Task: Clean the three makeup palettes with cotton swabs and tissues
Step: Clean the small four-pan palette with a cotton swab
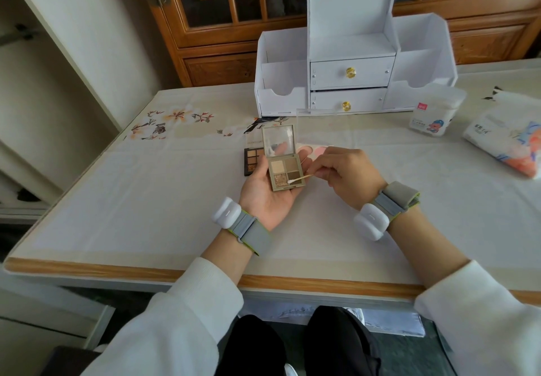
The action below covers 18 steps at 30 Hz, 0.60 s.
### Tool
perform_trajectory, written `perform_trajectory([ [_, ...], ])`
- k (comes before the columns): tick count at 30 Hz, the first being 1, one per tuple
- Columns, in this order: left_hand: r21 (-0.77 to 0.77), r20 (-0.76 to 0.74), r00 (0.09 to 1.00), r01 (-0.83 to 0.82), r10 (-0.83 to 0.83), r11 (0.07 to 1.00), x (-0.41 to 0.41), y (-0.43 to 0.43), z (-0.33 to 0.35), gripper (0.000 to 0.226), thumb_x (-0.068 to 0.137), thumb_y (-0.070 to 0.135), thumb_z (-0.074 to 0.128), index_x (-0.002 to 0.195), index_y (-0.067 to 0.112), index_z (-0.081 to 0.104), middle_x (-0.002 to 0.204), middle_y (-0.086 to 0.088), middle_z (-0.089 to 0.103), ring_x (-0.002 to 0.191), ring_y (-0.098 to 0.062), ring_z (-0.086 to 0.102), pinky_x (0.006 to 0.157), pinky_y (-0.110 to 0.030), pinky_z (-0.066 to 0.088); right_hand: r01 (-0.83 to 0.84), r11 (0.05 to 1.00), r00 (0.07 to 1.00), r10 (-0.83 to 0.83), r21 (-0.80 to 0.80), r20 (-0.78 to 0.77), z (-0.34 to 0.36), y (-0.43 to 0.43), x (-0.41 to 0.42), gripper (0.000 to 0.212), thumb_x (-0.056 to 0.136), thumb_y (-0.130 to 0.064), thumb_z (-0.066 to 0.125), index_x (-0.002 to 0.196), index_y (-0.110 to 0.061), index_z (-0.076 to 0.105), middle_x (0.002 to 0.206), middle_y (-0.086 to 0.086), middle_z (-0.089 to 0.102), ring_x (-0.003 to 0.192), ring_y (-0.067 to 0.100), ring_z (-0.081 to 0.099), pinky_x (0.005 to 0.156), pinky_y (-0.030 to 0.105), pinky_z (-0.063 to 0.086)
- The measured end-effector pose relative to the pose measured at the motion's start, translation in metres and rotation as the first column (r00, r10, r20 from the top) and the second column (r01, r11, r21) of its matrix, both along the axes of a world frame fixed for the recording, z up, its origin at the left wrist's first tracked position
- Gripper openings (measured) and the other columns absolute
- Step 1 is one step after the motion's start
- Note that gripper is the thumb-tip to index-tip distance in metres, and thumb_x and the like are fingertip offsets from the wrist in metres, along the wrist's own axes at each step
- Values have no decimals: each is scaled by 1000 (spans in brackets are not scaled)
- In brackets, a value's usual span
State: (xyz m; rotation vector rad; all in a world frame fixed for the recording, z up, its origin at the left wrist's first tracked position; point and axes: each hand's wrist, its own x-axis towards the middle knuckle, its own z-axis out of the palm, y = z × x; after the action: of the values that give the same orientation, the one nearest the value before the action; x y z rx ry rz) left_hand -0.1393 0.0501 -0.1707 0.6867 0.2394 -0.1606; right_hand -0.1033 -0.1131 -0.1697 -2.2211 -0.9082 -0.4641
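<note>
Drawer organizer (348,82) at table (146,200) back, swab box (436,115) right of it, tissue pack (509,144) farther right

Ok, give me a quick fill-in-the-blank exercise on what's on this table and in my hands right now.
1. The left hand holds an open eyeshadow palette with ___ pans.
2. The right hand pinches a ___ whose tip touches that palette.
3. The white desk organizer has ___ drawers with gold knobs.
4. The tissue pack lies to the ___ of the cotton swab box.
Missing words: four; cotton swab; two; right.
</note>
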Motion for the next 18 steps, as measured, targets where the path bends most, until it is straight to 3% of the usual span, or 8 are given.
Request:
perform_trajectory([
  [4, 44, 8, 1000, 5, -6, 999, -2, -2, 1, 45, 103, 39, 26, 113, 12, 61, 121, -21, 60, 104, -30, 60, 90, -38, 45, 20, 998, 1000, -20, 54, -8, 1, -1, 2, 19, 78, -4, 55, 83, -9, 73, 72, 1, 57, 57, -11, 39, 59, 9, 32],
  [10, 50, 14, 1000, 20, -20, 999, -3, -4, 4, 38, 99, 36, 36, 102, 14, 66, 111, -18, 64, 98, -28, 62, 90, -37, 46, 30, 998, 999, -31, 64, 14, 2, -1, 1, 19, 77, -3, 55, 82, -8, 72, 73, 8, 61, 56, 2, 40, 59, 12, 32],
  [14, 53, 10, 1000, 29, -30, 998, -4, -3, 4, 48, 97, 35, 39, 81, 11, 77, 108, -18, 65, 98, -27, 61, 90, -36, 47, 22, 998, 1000, -23, 67, 12, 3, -1, 0, 19, 77, -3, 54, 81, -7, 72, 73, 8, 61, 56, 1, 40, 59, 12, 32],
  [16, 52, 7, 1000, 30, -31, 998, -4, -3, 4, 48, 98, 36, 39, 83, 11, 77, 106, -17, 66, 98, -28, 62, 89, -36, 47, 21, 997, 1000, -22, 74, 16, 3, -1, 1, 19, 77, -3, 53, 81, -6, 72, 74, 9, 61, 55, 2, 41, 59, 12, 33],
  [18, 48, 7, 1000, 30, -31, 998, -4, -3, 2, 47, 101, 38, 32, 98, 12, 71, 102, -17, 68, 96, -28, 62, 89, -37, 47, 25, 996, 999, -28, 80, 34, 3, -1, 1, 18, 77, -2, 53, 80, -4, 71, 74, 10, 62, 57, 5, 43, 60, 11, 34],
])
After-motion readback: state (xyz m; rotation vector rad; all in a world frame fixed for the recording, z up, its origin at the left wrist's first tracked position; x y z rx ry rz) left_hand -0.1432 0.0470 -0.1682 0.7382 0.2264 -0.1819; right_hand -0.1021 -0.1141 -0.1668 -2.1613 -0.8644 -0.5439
